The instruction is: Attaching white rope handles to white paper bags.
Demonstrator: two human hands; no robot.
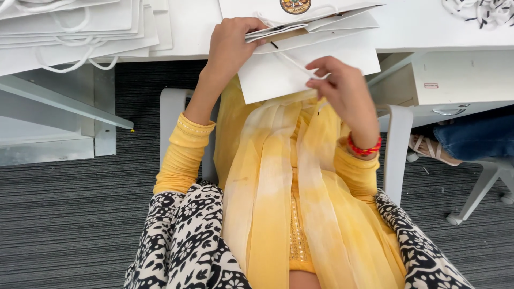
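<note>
I see my left hand [230, 45] at about 11 o'clock, fingers curled shut over the edge of a white paper bag [305, 67] that juts off the front of the white table [428, 27] toward my lap. My right hand [345, 88] sits at about 1 o'clock, thumb and forefinger pinched together on the bag's white cord handle [292, 63], the other fingers loosely bent. The bag lies flat, a plain white rectangle, at 12 o'clock. Behind it, touching, lies one more flat white bag with a round brown-and-orange label [295, 5] at its top edge; I count one such label. At 10 o'clock a stack of flat white bags [80, 32] with looped white cords fills the table corner; I cannot count them exactly, several at least. At 2 o'clock, in the far corner, lies a tangle of white cords with black tips [482, 12]. Under the table at 3 o'clock a white drawer unit [466, 80] carries one small rectangular red-and-white sticker [431, 85]. Another person's sandalled foot [428, 149] shows at 3 o'clock.
</note>
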